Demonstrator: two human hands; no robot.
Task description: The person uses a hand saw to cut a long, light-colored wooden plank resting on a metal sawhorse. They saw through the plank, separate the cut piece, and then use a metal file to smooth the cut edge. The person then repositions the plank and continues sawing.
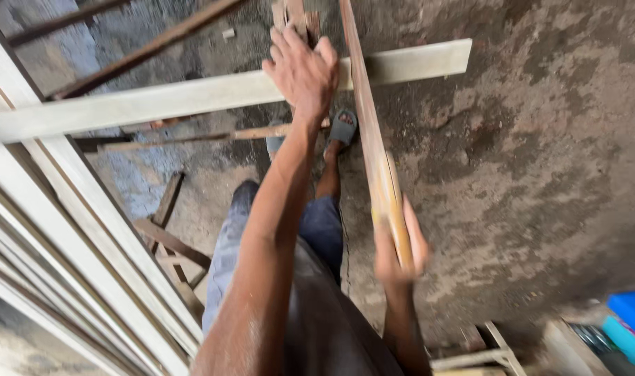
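Observation:
My left hand (302, 72) rests palm-down on a long pale wooden plank (192, 97) that runs across the view, fingers spread over its top edge. My right hand (399, 252) grips a narrow brown wooden strip (368, 118) that runs from the hand up to the top edge of the view, crossing over the pale plank. The right hand is blurred. Below the hands I see my legs in blue jeans and a foot in a grey sandal (343, 127) on the concrete floor.
A stack of pale boards (74, 237) leans along the left side. Thin brown sticks and offcuts (171, 237) lie on the stained concrete floor (526, 174). A blue box (634, 317) and small wooden frame pieces (484, 351) sit at the bottom right.

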